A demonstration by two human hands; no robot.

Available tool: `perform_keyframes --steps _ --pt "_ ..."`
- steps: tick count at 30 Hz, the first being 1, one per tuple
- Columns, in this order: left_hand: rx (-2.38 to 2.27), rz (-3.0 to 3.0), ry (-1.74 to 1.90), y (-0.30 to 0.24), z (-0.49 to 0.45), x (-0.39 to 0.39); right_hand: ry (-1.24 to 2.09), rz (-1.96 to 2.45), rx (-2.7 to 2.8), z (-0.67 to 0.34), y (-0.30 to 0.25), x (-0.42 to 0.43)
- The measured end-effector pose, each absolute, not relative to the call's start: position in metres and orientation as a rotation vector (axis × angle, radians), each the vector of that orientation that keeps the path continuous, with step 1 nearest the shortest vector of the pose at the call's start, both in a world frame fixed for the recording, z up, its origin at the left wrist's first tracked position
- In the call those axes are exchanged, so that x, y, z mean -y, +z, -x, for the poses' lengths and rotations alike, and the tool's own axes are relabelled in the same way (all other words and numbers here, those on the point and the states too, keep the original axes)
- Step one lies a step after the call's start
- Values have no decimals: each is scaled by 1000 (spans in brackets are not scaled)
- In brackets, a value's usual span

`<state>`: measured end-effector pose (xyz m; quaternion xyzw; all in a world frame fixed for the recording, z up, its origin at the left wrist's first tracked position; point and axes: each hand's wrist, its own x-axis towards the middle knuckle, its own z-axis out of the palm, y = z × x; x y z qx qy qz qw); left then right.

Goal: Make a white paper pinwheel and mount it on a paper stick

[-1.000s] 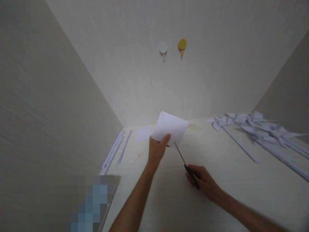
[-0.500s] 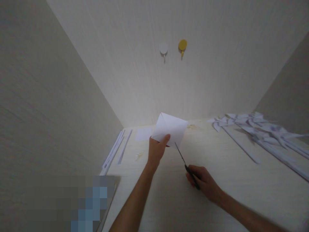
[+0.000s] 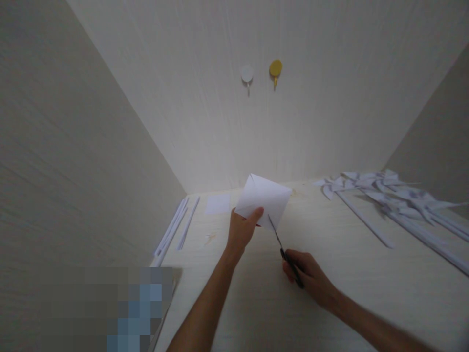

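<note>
A square sheet of white paper is pinched in my left hand, the thumb lying on its face near the lower left edge. One slit shows near the sheet's top left corner. My right hand is closed around the dark handles of a pair of scissors. Their thin blades point up and left and lie at the lower corner of the paper. Whether both blades are round the edge is hard to see. A bit of red shows beneath the sheet by my left thumb.
Several paper pinwheels on white sticks lie at the right of the pale table. Rolled white paper sticks lie at the left, with a flat paper square by the wall. A white hook and a yellow hook are on the wall.
My left hand has moved slightly right with the paper, so the sheet lies a little farther over the scissor blades. My right hand has hardly moved.
</note>
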<state>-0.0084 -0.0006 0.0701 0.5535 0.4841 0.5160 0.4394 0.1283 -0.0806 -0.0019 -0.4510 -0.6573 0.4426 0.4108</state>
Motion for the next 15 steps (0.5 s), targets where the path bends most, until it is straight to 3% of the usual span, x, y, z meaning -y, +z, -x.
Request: perform_keyframes --steps 15 --pt "-1208 -1420 1249 72 8 2 1097 1157 1676 -128 -5 80"
